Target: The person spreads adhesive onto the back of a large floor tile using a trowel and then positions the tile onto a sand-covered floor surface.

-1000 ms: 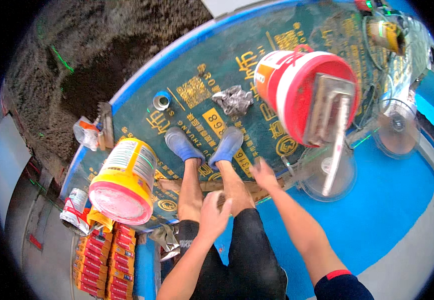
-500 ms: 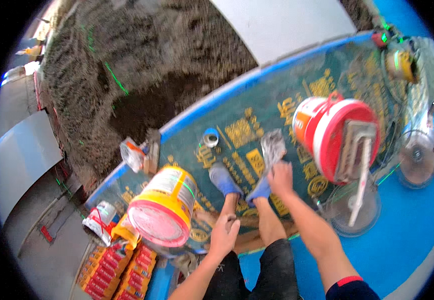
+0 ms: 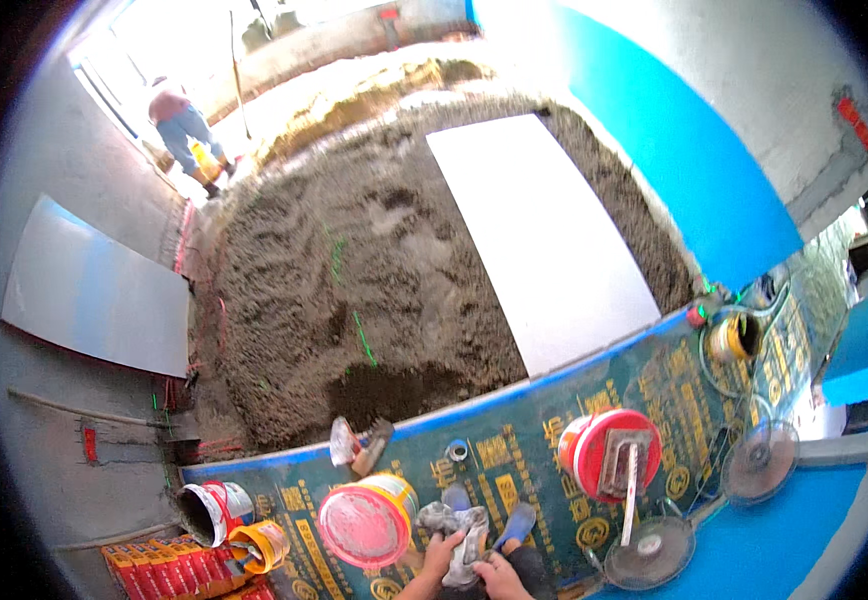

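Left hand (image 3: 441,553) and right hand (image 3: 495,574) both clenched on crumpled grey rag (image 3: 456,530), earlier lying apart on printed mat (image 3: 514,455). Rag soft, wrinkled, beside round yellow bucket (image 3: 369,520), above blue shoes (image 3: 516,524).

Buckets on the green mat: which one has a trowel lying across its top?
The red and white bucket, right of the hands; a metal trowel rests across it. The yellow bucket carries none.
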The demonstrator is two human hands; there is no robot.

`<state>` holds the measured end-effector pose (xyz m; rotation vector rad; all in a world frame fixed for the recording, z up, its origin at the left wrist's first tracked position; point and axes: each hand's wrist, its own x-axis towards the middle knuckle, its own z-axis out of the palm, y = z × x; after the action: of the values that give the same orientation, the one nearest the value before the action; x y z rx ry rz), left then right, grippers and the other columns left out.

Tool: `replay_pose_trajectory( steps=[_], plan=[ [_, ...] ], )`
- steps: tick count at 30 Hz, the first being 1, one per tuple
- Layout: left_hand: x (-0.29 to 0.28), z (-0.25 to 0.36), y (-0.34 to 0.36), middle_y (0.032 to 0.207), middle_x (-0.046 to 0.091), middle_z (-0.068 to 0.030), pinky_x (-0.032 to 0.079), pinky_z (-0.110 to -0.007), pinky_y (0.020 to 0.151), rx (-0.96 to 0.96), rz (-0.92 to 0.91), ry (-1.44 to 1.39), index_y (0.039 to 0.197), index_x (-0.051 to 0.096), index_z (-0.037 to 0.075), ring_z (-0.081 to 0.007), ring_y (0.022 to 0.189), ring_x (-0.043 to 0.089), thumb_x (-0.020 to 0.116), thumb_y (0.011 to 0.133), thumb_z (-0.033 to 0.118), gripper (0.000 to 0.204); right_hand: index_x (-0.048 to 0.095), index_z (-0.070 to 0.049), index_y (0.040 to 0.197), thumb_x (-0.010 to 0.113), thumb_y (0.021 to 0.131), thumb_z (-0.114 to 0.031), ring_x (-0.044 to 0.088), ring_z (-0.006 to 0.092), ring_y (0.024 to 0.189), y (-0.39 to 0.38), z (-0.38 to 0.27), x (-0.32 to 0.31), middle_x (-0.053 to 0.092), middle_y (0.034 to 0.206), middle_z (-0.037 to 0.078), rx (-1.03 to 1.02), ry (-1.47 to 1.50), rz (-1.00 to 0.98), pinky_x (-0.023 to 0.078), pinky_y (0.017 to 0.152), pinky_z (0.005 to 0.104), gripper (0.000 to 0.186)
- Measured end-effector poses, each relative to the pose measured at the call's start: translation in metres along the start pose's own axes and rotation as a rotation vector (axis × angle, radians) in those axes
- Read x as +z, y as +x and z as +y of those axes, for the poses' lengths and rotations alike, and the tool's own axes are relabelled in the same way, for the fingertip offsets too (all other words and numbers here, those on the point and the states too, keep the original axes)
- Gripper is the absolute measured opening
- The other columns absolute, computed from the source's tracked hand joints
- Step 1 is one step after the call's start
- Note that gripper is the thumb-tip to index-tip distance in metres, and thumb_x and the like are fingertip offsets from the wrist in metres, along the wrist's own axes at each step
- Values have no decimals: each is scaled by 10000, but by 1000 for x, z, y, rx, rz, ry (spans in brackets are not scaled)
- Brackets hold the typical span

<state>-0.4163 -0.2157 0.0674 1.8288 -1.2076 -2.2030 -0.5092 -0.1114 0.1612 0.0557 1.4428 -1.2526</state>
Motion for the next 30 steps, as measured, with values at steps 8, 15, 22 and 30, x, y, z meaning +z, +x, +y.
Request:
replay_pose_trajectory(
  steps=[8, 15, 22, 30],
  plan=[
    [-27, 6, -51, 1002, 666, -143, 516, -388, 780, -4, 60, -438, 1080, 601, -10, -292, 852, 650, 543, 929, 266, 320, 602, -31, 1030, 597, 902, -233, 548, 110, 725, -37, -80, -17, 605, 823, 26, -86, -327, -297, 452, 668, 261, 240],
    [46, 66, -112, 1082, 652, -110, 502, -394, 869, 94, -118, -785, 1120, 589, 27, -255, 960, 631, 477, 975, 262, 298, 567, -78, 999, 599, 914, -296, 593, 142, 701, -23, -81, -43, 609, 800, 42, 216, -58, -301, 496, 633, 291, 236],
    [56, 103, -181, 1052, 654, -91, 513, -402, 838, 178, -183, -666, 1107, 602, 59, -242, 942, 637, 495, 966, 276, 280, 489, -91, 1181, 590, 909, -449, 594, 198, 926, -79, -135, -52, 589, 1014, 83, 152, -25, -301, 494, 737, 358, 461],
    [78, 123, -222, 1037, 659, -84, 505, -428, 840, 136, -341, -556, 1136, 589, 63, -255, 959, 630, 474, 971, 297, 308, 562, -83, 1173, 503, 971, -384, 655, 198, 838, -69, -114, -64, 653, 1024, 67, 101, 325, -580, 517, 772, 344, 367]
  ],
)
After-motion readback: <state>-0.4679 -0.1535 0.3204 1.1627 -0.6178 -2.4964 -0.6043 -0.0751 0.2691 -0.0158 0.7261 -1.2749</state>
